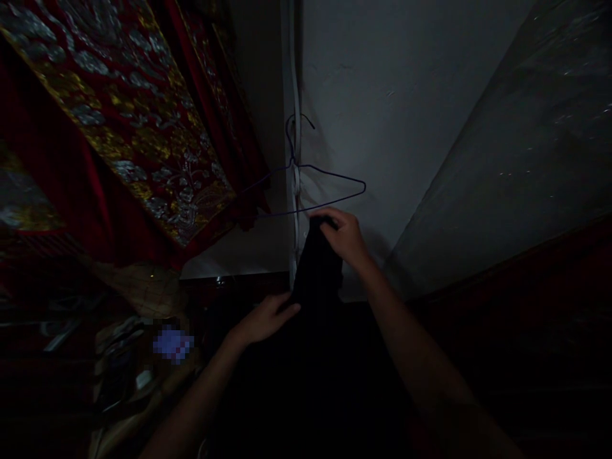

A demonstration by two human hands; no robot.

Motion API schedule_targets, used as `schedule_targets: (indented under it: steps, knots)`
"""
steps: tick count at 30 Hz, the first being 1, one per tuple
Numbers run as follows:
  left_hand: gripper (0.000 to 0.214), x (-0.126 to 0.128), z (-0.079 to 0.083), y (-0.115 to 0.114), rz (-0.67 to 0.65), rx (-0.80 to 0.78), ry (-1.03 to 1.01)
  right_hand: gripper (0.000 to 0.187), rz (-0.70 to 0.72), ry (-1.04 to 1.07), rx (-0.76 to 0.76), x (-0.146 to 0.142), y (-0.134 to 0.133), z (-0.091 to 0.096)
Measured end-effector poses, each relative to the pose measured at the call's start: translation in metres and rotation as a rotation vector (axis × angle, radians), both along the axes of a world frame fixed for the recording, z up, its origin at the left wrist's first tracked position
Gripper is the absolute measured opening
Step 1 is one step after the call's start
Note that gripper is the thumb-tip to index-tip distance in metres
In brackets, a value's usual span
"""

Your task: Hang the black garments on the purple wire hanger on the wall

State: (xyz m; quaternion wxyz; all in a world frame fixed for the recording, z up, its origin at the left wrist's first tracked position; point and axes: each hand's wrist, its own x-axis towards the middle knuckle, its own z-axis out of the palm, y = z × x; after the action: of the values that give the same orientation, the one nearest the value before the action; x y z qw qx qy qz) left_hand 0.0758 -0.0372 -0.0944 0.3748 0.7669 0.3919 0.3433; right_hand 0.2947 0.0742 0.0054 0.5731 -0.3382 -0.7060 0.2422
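Note:
A thin blue wire hanger (329, 185) hangs against the white wall from a white cord. A black garment (318, 268) hangs down from just under the hanger's lower bar. My right hand (344, 236) is closed on the garment's top edge, right below the bar. My left hand (262, 319) lies lower on the garment's left side with its fingers stretched along the cloth. The lower part of the garment is lost in the dark.
Red cloth with gold and silver embroidery (134, 108) hangs at the upper left. A white cord or pipe (294, 83) runs up the wall. Dim clutter lies at the lower left (119, 357). A grey slanted surface (516, 146) fills the right side.

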Motion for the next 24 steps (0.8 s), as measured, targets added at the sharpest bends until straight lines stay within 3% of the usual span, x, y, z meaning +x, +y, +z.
schedule_targets:
  steps: [2, 5, 7, 11, 16, 20, 22, 24]
  knots:
    - [0.032, -0.013, 0.004, 0.002, -0.089, -0.156, 0.105, 0.04, -0.082, 0.028, 0.021, 0.006, 0.03, 0.007]
    - [0.042, -0.034, 0.014, 0.009, -0.143, -0.367, 0.319, 0.029, -0.131, -0.077, -0.193, 0.015, 0.063, 0.003]
    - [0.047, -0.05, 0.021, 0.017, -0.097, -0.385, 0.432, 0.027, -0.163, -0.144, -0.296, 0.024, 0.072, -0.005]
    - [0.053, -0.08, 0.047, 0.036, 0.195, -0.229, 0.474, 0.025, -0.24, -0.154, -0.218, 0.052, 0.067, -0.007]
    - [0.043, -0.089, 0.112, 0.059, 0.468, 0.128, 0.312, 0.029, -0.285, -0.189, -0.242, 0.072, 0.046, 0.011]
    - [0.027, -0.061, 0.157, 0.075, 0.473, 0.449, 0.19, 0.037, -0.218, -0.203, -0.288, 0.057, 0.025, 0.013]
    - [0.027, -0.046, 0.169, 0.085, 0.451, 0.578, 0.179, 0.036, -0.135, -0.216, -0.242, 0.047, 0.013, 0.012]
    - [0.033, -0.038, 0.175, 0.095, 0.405, 0.627, 0.195, 0.023, -0.111, -0.21, -0.1, 0.045, 0.004, 0.011]
